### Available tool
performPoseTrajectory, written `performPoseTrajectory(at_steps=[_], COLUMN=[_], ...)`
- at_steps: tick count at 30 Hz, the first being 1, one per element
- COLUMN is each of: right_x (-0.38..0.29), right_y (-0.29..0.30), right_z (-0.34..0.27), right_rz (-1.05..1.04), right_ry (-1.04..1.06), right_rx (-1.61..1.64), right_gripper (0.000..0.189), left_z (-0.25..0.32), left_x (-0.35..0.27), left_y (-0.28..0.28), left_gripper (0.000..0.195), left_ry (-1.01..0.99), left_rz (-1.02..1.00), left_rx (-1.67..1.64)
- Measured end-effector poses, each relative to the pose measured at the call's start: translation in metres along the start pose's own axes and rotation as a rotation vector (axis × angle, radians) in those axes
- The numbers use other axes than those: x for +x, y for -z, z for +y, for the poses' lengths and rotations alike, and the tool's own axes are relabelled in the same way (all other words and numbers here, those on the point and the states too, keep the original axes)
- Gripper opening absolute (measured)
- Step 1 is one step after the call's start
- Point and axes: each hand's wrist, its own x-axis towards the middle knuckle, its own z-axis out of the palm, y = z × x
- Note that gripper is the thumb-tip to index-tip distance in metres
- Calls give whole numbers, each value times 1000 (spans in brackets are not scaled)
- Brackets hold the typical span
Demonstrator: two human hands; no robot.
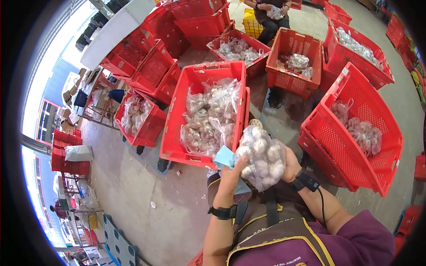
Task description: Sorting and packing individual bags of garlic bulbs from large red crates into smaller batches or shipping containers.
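Both of my hands hold up one clear plastic bag of garlic bulbs (261, 158) over my lap. My left hand (234, 171) grips the bag's left side, its thumb on the front, with a light blue piece of cloth or paper (224, 157) beside the fingers. My right hand (291, 163) supports the right side, its fingers partly hidden behind the bag. Just beyond, a large red plastic crate (169, 133) holds several filled clear bags (206, 123). To the right, a tilted red crate (376, 109) has more bagged bulbs (362, 134) in it.
Several red crates with bagged bulbs (298, 61) stand ahead, and stacked red crates (146, 63) at the upper left. A co-worker (271, 16) sits at the top, holding a bag. A grey plastic pallet (118, 239) lies lower left. Small scraps dot the concrete floor (139, 196).
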Motion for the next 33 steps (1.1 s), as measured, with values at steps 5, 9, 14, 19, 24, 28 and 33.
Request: performPoseTrajectory(at_steps=[5,9,14,19,24,28,33], right_x=[-5,-2,7,7,-4,-5,-1], right_y=[-3,8,18,14,-3,3,11], right_z=[0,-4,-10,-6,3,5,2], right_rz=[133,156,239,212,240,232,303], right_ry=[-21,-73,-56,-87,-131,-126,-53], right_rx=[-182,-306,-179,-89,-233,-229,-232], right_gripper=[37,39,37,34,39,40,35], left_z=[-10,-5,0,4,-10,-13,-16], left_x=[2,-3,-14,-11,-4,-3,-4], left_y=[11,12,10,11,6,5,3], left_gripper=[55,41,46,47,39,33,30], left_ry=[111,375,306,226,204,236,157], left_rz=[108,111,59,26,113,93,34], left_rx=[-84,-179,-59,91,32,17,-25])
